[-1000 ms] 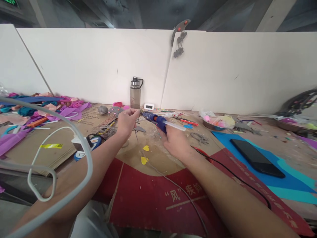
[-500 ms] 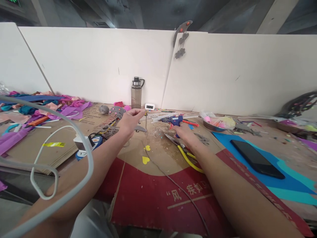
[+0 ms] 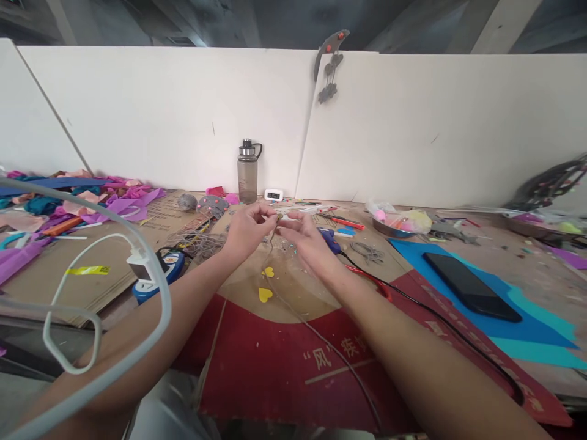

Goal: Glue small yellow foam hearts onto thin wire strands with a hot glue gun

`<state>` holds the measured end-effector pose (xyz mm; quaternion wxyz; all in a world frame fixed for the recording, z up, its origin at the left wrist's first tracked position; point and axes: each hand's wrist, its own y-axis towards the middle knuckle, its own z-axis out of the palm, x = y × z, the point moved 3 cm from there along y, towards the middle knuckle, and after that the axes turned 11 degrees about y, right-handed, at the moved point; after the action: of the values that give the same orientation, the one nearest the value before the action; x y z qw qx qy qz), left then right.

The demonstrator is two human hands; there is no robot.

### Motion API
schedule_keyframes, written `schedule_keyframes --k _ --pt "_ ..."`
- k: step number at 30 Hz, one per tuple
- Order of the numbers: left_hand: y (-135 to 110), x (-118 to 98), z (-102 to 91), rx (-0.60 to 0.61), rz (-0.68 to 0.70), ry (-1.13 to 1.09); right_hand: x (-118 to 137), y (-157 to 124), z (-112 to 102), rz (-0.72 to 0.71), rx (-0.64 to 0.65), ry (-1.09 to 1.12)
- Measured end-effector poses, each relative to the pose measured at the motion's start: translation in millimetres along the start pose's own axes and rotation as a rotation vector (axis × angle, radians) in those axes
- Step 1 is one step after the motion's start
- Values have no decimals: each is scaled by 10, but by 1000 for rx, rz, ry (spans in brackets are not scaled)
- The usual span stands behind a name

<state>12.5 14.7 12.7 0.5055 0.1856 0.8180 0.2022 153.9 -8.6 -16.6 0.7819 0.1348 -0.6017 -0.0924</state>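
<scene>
My left hand (image 3: 245, 231) is raised over the cardboard work surface (image 3: 293, 287), pinching the top of a thin grey wire (image 3: 293, 315) that trails down toward me. My right hand (image 3: 306, 238) has come in beside it, and its fingertips pinch a small yellowish piece at the same wire end. The blue glue gun (image 3: 331, 239) lies on the cardboard just behind my right hand, with its black cord (image 3: 440, 321) running to the right. Two yellow paper hearts (image 3: 265, 282) lie below my hands.
A grey water bottle (image 3: 247, 171) and small white clock (image 3: 274, 195) stand at the back wall. Purple and pink paper scraps (image 3: 92, 205) pile at left. A black phone (image 3: 472, 287) rests on blue foam at right. A white charger cable (image 3: 114, 269) loops at near left.
My right hand set the glue gun down on the cardboard and came back to the wire end held by my left hand. The left hand stayed roughly in place.
</scene>
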Motion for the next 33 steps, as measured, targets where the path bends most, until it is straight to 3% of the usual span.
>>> schedule_keyframes --k 2,4,9,13,21,33 --pt "-17 -43 -21 -49 40 48 -30 -58 152 81 46 144" --pt "-22 -65 -27 -63 64 46 -19 -82 167 86 19 131" --pt "-25 -29 38 58 -68 -77 129 -40 -17 -204 -115 -290" --pt "-38 0 116 142 -141 -254 214 -31 -67 -307 -177 -464" --pt "-66 -50 155 216 -223 -344 268 -45 -84 -372 -171 -562" --pt "-70 -45 166 232 -216 -320 290 -58 -69 -416 -182 -616"
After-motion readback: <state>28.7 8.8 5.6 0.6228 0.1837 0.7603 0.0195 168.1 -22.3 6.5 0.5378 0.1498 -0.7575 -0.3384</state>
